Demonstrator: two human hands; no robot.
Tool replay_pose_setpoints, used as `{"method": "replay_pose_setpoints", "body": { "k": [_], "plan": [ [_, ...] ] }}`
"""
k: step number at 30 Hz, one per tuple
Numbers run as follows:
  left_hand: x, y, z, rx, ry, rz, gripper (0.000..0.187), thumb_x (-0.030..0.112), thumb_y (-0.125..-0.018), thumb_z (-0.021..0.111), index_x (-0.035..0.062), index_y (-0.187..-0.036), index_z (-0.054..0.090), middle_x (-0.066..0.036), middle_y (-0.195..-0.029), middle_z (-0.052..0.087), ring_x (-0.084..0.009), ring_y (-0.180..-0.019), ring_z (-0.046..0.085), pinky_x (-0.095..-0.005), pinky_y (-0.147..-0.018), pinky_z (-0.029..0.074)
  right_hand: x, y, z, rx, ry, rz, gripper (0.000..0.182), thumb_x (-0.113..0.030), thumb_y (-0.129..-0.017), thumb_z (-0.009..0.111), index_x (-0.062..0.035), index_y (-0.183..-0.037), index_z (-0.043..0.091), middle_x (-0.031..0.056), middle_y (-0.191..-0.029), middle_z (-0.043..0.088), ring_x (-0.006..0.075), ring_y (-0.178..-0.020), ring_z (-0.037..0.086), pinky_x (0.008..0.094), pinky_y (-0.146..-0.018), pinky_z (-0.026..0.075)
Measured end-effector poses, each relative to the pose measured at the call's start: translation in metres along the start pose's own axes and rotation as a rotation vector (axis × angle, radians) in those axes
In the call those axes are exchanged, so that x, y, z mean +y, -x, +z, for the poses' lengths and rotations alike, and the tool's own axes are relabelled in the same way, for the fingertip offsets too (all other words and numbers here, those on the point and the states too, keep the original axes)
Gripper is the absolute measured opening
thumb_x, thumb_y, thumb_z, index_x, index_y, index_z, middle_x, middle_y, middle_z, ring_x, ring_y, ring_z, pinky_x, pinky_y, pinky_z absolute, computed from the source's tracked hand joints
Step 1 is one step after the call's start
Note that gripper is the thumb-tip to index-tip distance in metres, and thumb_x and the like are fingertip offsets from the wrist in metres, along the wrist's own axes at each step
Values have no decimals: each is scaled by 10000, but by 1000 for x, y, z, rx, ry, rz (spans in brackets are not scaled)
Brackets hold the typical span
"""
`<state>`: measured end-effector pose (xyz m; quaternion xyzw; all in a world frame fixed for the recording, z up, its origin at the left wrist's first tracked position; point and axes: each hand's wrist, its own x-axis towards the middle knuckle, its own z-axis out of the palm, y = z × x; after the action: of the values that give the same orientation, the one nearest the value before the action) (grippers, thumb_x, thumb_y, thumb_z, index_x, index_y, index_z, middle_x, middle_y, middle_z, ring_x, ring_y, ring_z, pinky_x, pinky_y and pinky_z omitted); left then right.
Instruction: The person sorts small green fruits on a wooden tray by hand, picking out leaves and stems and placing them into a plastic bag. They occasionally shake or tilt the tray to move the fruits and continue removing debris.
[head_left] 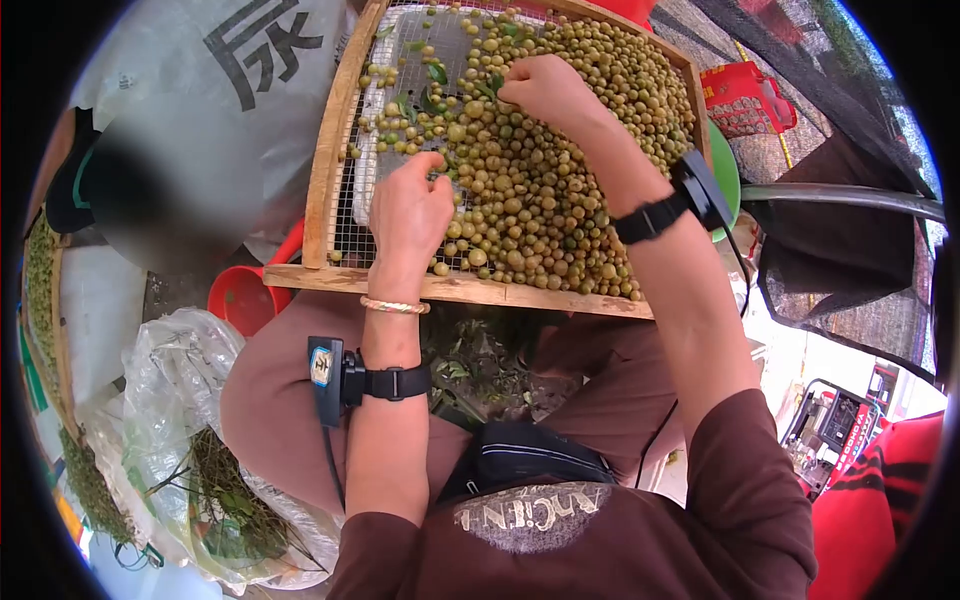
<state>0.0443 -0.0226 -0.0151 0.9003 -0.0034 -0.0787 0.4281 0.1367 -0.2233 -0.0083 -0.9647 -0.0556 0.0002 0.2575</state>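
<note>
A wood-framed wire-mesh tray (480, 290) lies across my knees, heaped with small round yellow-green fruits (530, 215). My left hand (408, 215) is over the tray's left part, fingers curled and thumb near the index fingertip, right beside a few loose fruits. Farther up, my right hand (552, 95) is closed above the pile, its fingertips turned down by a green leaf (495, 84); what they hold, if anything, is hidden. More green leaves (437, 73) lie among the scattered fruits on the left side of the mesh.
A red plastic scoop (243, 300) lies left of the tray's near corner. Clear plastic bags with twigs (225, 480) lie at lower left. Another person with a cap (75, 180) is at the left. A green basin (724, 175) shows behind the tray's right side.
</note>
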Motion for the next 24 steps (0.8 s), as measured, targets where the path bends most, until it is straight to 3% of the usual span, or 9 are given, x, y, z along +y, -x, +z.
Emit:
{"method": "replay_pose_setpoints", "body": {
  "k": [2,5,7,12,15,18,20,22,24],
  "plan": [
    [-8,-1,12,63,131,15,282,143,-764,552,44,-1015,633,-136,-607,607,-286,-610,608,-378,-602,460,-27,44,-33,-244,-499,231,140,-184,-789,586,-52,-771,630,31,-617,572,104,-547,538,265,-449,397],
    [13,6,6,-65,372,-9,322,106,-759,570,38,-1072,606,-77,-660,619,-193,-563,617,-286,-536,463,-46,82,-35,-221,-788,277,187,-186,-772,607,-13,-834,638,25,-604,571,80,-532,538,245,-443,404],
    [25,17,4,-213,642,20,303,79,-768,571,-4,-1059,580,-41,-742,606,-117,-553,604,-202,-485,437,-54,95,-30,-257,-766,262,201,-194,-776,615,5,-763,645,35,-581,578,100,-530,550,250,-452,412],
    [24,35,9,-385,617,-17,104,65,-792,527,-11,-856,559,-44,-716,587,-112,-541,578,-210,-470,444,-56,120,-15,-232,-348,188,300,-299,-764,616,-5,-723,658,158,-606,605,238,-556,588,374,-558,456],
    [15,38,15,-355,815,-122,124,56,-806,522,-3,-900,577,-71,-746,593,-129,-547,580,-227,-515,513,-51,143,-40,-211,-513,162,202,-193,-798,578,-1,-780,642,68,-609,587,128,-583,558,288,-539,446],
    [6,33,13,-357,1027,-178,143,60,-826,507,8,-944,568,-111,-783,624,-120,-497,565,-249,-523,517,-33,170,-105,293,-615,-38,155,-111,-799,530,0,-827,635,61,-700,608,107,-610,565,256,-563,456],
    [2,30,12,-397,1063,-139,150,76,-837,513,19,-967,560,-117,-803,628,-97,-470,531,-275,-552,524,-9,192,-159,594,-474,-57,158,-48,-748,540,1,-852,649,125,-772,652,190,-684,623,295,-642,493],
    [9,34,6,-331,1078,-264,154,95,-845,525,29,-981,553,-123,-828,628,-86,-455,501,-301,-586,530,16,198,-192,738,-582,103,173,-126,-766,600,-9,-886,643,152,-788,642,237,-731,626,321,-662,495],
    [10,35,7,-245,1100,-289,164,113,-847,543,37,-992,550,-124,-842,627,-80,-467,500,-318,-604,530,77,193,-209,678,249,32,235,-201,-773,630,-14,-915,638,179,-825,637,294,-766,620,360,-700,493]
  ]
}}
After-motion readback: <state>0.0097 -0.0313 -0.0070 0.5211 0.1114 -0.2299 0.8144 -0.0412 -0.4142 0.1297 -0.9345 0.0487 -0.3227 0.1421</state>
